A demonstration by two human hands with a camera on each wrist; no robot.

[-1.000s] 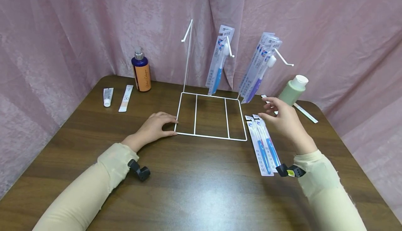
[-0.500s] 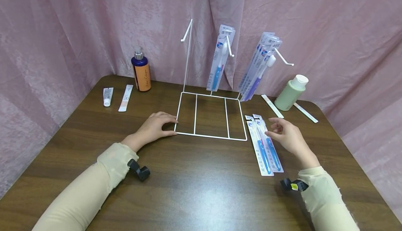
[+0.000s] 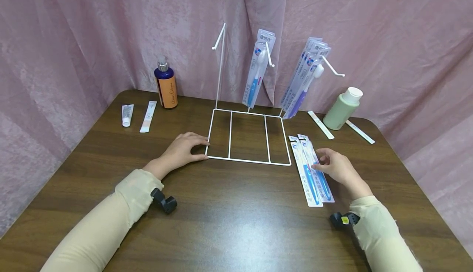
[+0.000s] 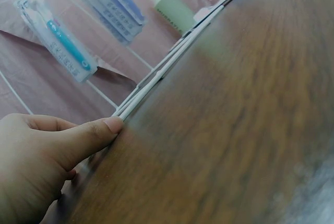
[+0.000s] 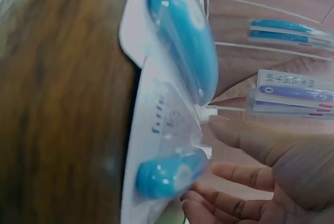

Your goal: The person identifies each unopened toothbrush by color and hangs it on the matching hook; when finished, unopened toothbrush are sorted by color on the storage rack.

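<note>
My left hand (image 3: 182,148) holds the front left corner of a white wire display rack (image 3: 248,161); the left wrist view has its thumb on the wire. Two packaged toothbrushes lie side by side to the right of the rack, a left one (image 3: 306,173) and a right one (image 3: 318,173), both with blue handles. Over the right pack hovers my right hand (image 3: 338,167), fingers loosely bent, thumb above the blister and the other fingers at its right edge. In the right wrist view thumb and fingers stand apart. Several packaged toothbrushes hang on the middle hook (image 3: 270,56) and right hook (image 3: 334,68).
The rack's left hook (image 3: 219,38) bears nothing. A green bottle (image 3: 341,109) stands at the right between two slim white sachets (image 3: 320,125). At the left are a blue-and-orange bottle (image 3: 166,85), a sachet (image 3: 148,116) and a small tube (image 3: 127,115). A pink curtain hangs behind.
My right hand has moved from beside the right hook down toward me to the right toothbrush pack. The packs on the middle hook have swung slightly. My left hand stays at the rack's corner.
</note>
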